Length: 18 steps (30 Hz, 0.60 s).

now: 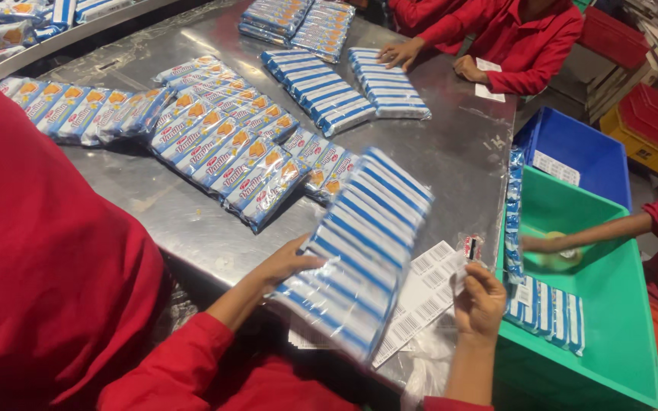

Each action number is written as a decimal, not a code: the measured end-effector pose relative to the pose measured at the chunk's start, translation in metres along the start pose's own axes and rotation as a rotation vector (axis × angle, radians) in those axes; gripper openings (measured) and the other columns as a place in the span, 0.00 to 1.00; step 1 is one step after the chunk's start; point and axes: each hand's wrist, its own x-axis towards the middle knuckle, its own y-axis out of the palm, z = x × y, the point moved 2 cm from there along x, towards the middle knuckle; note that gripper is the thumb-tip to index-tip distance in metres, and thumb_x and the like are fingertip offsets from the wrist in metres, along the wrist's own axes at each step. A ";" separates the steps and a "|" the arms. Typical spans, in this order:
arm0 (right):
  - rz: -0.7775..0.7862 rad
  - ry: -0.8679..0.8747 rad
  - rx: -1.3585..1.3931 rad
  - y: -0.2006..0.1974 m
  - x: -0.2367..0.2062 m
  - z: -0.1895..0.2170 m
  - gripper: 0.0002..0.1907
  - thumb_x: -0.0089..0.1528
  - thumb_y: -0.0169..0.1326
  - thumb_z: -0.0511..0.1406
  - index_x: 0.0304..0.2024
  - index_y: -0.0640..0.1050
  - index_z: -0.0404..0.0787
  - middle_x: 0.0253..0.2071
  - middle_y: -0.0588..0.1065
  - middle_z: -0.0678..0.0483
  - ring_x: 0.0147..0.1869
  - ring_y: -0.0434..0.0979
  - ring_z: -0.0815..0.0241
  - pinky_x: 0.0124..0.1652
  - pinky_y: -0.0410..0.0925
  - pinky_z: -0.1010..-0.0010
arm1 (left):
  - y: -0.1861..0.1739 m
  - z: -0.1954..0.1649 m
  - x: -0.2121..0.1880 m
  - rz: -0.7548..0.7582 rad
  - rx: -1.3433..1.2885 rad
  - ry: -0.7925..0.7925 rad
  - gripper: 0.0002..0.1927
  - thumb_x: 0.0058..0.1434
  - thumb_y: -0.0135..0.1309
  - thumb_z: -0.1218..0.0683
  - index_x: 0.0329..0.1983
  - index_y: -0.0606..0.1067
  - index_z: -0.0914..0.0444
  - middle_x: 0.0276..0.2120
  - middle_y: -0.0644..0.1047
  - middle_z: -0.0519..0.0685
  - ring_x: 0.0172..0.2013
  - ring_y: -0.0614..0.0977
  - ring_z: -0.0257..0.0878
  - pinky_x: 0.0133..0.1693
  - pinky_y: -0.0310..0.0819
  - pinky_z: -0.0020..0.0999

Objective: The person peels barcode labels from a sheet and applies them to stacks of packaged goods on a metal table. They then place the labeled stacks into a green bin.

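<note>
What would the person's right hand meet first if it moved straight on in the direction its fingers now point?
The right hand points up and left, so it would probably first meet the sheet of barcode labels it is already touching, then the blue-and-white striped pack the left hand holds; depth is unclear.

I see a scuffed steel table [458, 144] catching glare, with green [611, 304], blue [573, 137] and red crates [611, 34] beside it.
</note>
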 end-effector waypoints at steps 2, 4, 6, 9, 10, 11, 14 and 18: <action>-0.040 -0.016 0.027 -0.003 0.002 0.006 0.11 0.59 0.58 0.24 0.45 0.80 0.33 0.44 0.80 0.50 0.45 0.81 0.61 0.48 0.76 0.66 | -0.005 -0.004 -0.005 0.117 0.095 -0.043 0.38 0.52 0.65 0.53 0.67 0.68 0.63 0.53 0.80 0.53 0.50 0.82 0.41 0.55 0.74 0.34; 0.000 -0.010 -0.093 0.003 0.001 0.006 0.12 0.60 0.58 0.23 0.47 0.80 0.30 0.47 0.80 0.51 0.46 0.79 0.63 0.47 0.71 0.73 | -0.005 -0.006 0.002 0.260 0.232 -0.069 0.35 0.54 0.65 0.52 0.65 0.71 0.65 0.54 0.80 0.53 0.51 0.81 0.40 0.55 0.73 0.34; 0.048 0.033 -0.237 0.012 -0.002 0.004 0.13 0.61 0.59 0.23 0.48 0.81 0.28 0.47 0.79 0.52 0.46 0.76 0.65 0.46 0.67 0.77 | -0.009 -0.004 0.013 0.299 0.454 -0.184 0.33 0.55 0.64 0.50 0.64 0.73 0.64 0.51 0.81 0.56 0.49 0.81 0.45 0.52 0.74 0.38; 0.124 0.147 -0.489 0.039 -0.007 -0.005 0.12 0.60 0.59 0.24 0.47 0.83 0.28 0.44 0.79 0.53 0.45 0.74 0.66 0.46 0.66 0.77 | -0.006 0.003 0.037 0.219 0.898 -0.238 0.31 0.57 0.63 0.45 0.62 0.74 0.61 0.47 0.81 0.60 0.45 0.82 0.53 0.48 0.76 0.46; 0.143 0.187 -0.571 0.049 -0.008 -0.007 0.12 0.59 0.59 0.24 0.45 0.83 0.29 0.43 0.79 0.54 0.45 0.76 0.66 0.47 0.67 0.77 | -0.002 0.001 0.048 0.202 1.027 -0.090 0.31 0.57 0.63 0.43 0.61 0.75 0.61 0.48 0.81 0.59 0.47 0.82 0.52 0.50 0.75 0.45; 0.158 0.231 -0.650 0.060 -0.013 -0.007 0.12 0.58 0.59 0.25 0.44 0.83 0.29 0.42 0.80 0.54 0.46 0.77 0.66 0.48 0.68 0.78 | 0.003 0.002 0.053 0.186 1.152 0.056 0.31 0.58 0.64 0.40 0.60 0.75 0.61 0.49 0.81 0.57 0.49 0.82 0.51 0.53 0.74 0.43; 0.193 0.253 -0.697 0.084 -0.021 -0.007 0.12 0.60 0.59 0.27 0.46 0.84 0.30 0.41 0.80 0.55 0.45 0.76 0.66 0.48 0.67 0.78 | 0.036 0.006 0.071 -0.210 1.294 0.614 0.23 0.56 0.62 0.40 0.46 0.81 0.60 0.44 0.82 0.58 0.47 0.80 0.57 0.48 0.74 0.49; 0.140 0.224 -0.684 0.101 -0.030 -0.011 0.12 0.61 0.58 0.27 0.47 0.83 0.31 0.41 0.80 0.55 0.45 0.77 0.66 0.47 0.68 0.78 | 0.071 0.015 0.104 -0.062 0.877 0.350 0.21 0.58 0.62 0.40 0.39 0.83 0.62 0.38 0.83 0.54 0.39 0.84 0.47 0.43 0.76 0.40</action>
